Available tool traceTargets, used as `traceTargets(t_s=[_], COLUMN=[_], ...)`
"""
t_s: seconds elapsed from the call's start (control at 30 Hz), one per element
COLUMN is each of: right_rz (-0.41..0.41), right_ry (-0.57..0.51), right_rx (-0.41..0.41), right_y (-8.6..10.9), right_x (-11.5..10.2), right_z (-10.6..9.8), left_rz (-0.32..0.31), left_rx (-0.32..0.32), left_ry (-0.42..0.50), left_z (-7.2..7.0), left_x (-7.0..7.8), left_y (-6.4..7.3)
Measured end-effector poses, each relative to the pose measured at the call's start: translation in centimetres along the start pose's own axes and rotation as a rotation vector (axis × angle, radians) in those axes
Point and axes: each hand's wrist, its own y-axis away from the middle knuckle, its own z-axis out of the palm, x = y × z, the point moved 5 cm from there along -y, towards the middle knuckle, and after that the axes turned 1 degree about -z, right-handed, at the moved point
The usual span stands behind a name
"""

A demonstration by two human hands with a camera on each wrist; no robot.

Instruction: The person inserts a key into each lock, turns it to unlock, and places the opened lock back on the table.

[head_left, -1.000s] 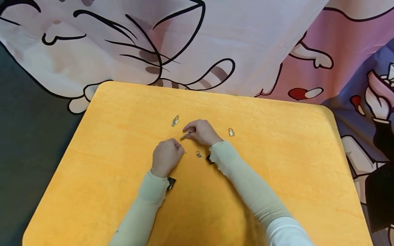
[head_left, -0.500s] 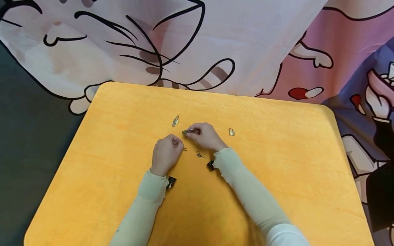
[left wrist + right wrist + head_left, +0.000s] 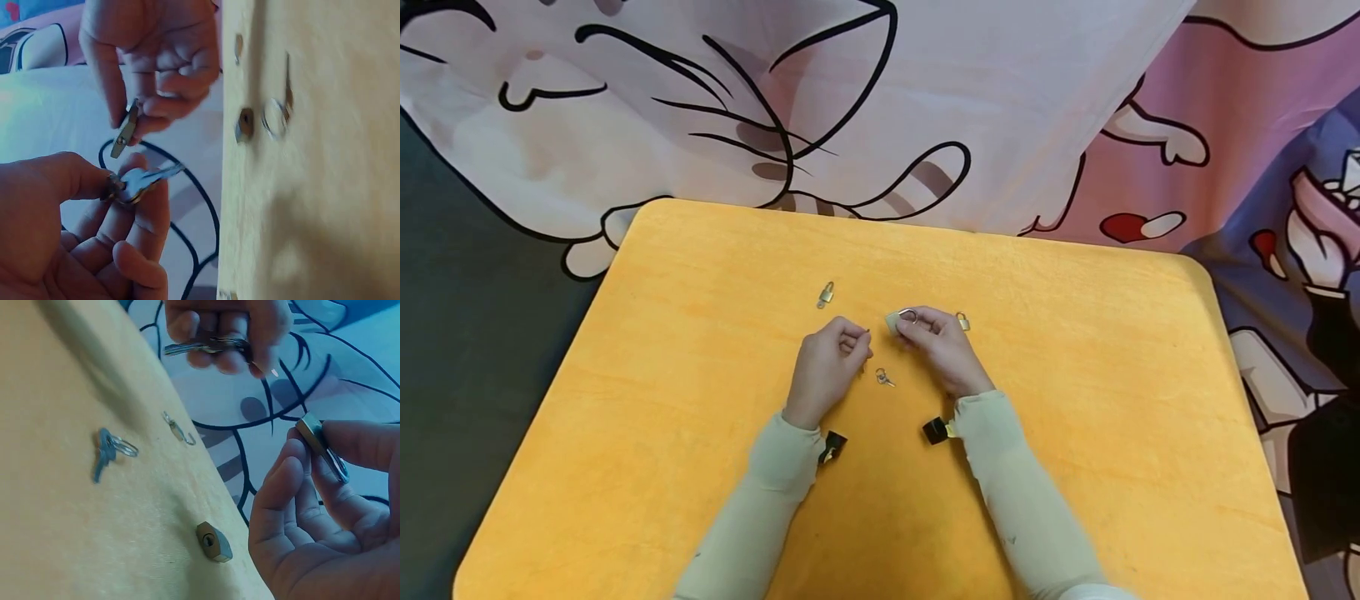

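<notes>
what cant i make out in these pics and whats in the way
- Left wrist: keys, blurred, so hard to count
- Head: those keys, mostly hidden by the left hand
- Left wrist: held lock, its shackle mostly hidden by the right hand
- Right wrist: left hand, cut off by the top edge
- Head: far lock, too small to read any marking

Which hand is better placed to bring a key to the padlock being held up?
Probably the left hand: it pinches the keys, their ends jutting out, close to the padlock. The right hand is occupied, holding that padlock between thumb and fingers.
</notes>
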Motion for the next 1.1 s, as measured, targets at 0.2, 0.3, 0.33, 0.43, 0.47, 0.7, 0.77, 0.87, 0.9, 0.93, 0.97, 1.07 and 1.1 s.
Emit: traceTargets(t_s=[0.2, 0.3, 0.33, 0.43, 0.47, 0.7, 0.77, 0.87, 0.9, 0.93, 0.97, 1.07, 1.1], right_rz=[0.003, -0.003, -0.006, -0.018, -0.022, -0.027, -0.023, -0.014, -0.01, -0.011, -0.011, -0.018, -0.02], right_ry=[-0.094, -0.097, -0.095, -0.094, -0.093, -0.141, -0.161, -0.194, -0.205, -0.207, -0.21, -0.201, -0.194], right_rx=[0.018, 0.006, 0.0, -0.014, -0.016, -0.042, -0.047, -0.051, -0.052, -0.054, -0.056, -0.059, -0.059], right_y=[0.7, 0.9, 0.9, 1.0, 1.0, 1.0, 1.0, 1.0, 1.0, 1.0, 1.0, 1.0, 1.0], right_x=[0.4, 0.6, 0.6, 0.7, 0.7, 1.0, 1.1, 1.2, 1.2, 1.2, 1.2, 1.2, 1.2], right_z=[-0.3, -0.3, -0.2, -0.1, -0.1, 0.0, 0.0, 0.0, 0.0, 0.0, 0.0, 0.0, 0.0], left_rz=[0.026, 0.035, 0.037, 0.036, 0.036, 0.031, 0.032, 0.034, 0.034, 0.034, 0.032, 0.026, 0.023], left_rx=[-0.002, -0.007, -0.009, -0.01, -0.008, 0.013, 0.014, 0.015, 0.015, 0.015, 0.015, 0.01, 0.008], left_ry=[0.082, 0.096, 0.101, 0.109, 0.11, 0.114, 0.112, 0.107, 0.106, 0.105, 0.104, 0.105, 0.107], left_z=[1.0, 1.5, 1.7, 2.0, 2.0, 2.0, 2.0, 2.0, 2.0, 2.0, 2.1, 2.1, 2.1], left_x=[0.9, 1.2, 1.3, 1.4, 1.4, 1.4, 1.3, 1.2, 1.2, 1.1, 1.1, 1.0, 0.9], left_y=[-0.1, 0.0, 0.0, 0.0, 0.0, 0.1, 0.1, 0.1, 0.1, 0.1, 0.0, 0.0, 0.0])
